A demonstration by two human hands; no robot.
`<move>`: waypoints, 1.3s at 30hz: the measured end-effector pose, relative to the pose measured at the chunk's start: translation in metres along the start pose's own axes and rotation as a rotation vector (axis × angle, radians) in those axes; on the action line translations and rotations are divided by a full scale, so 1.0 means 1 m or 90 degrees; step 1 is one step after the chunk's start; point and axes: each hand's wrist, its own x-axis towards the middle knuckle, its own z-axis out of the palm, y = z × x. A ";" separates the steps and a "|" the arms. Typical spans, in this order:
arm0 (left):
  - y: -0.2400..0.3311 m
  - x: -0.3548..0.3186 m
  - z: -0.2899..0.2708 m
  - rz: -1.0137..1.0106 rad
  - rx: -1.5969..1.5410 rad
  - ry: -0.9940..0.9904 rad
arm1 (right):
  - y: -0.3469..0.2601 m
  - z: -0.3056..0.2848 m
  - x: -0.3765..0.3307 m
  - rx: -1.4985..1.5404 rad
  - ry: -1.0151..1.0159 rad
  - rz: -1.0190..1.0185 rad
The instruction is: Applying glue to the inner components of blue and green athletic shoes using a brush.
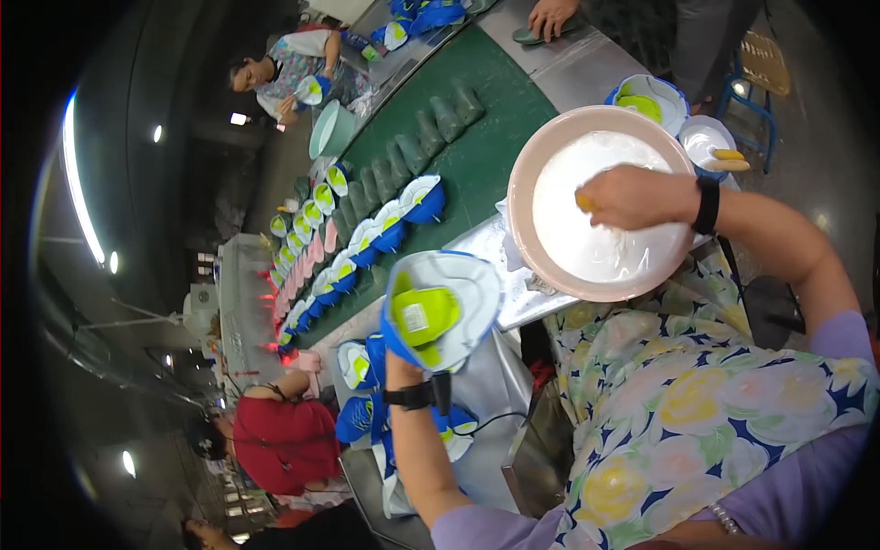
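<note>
My left hand [401, 370] holds up a blue-and-white shoe upper [477, 298], its lime-green lining and a pale label facing me. Most of those fingers are hidden behind the upper. Over a pink basin [521, 197] of white liquid [596, 252], my right hand [637, 197] is closed, fingers bent down toward the liquid. A small yellow thing [586, 201] shows at its fingertips; its kind is unclear. Next to the basin stand another upper [655, 87] and a white container [701, 137] with a yellow-ended thing [731, 160] across its rim.
A green conveyor belt [500, 87] carries rows of uppers [390, 225] and dark shoe lasts [403, 160]. More uppers [362, 367] lie beside my left forearm. Co-workers [284, 78] [280, 435] are along the line, and another person's hand [552, 16] touches a green piece at the top.
</note>
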 end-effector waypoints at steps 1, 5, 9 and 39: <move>-0.008 0.014 0.008 -0.015 0.048 -0.069 | 0.003 -0.011 -0.003 0.060 0.068 -0.017; -0.037 0.055 0.049 -0.066 0.219 -0.165 | -0.002 -0.046 0.001 0.166 0.234 -0.113; -0.045 0.069 0.097 -0.072 0.265 -0.275 | -0.022 -0.059 0.008 0.312 0.203 -0.131; -0.077 0.071 0.088 0.295 0.195 0.015 | -0.033 -0.004 -0.006 0.535 0.410 0.103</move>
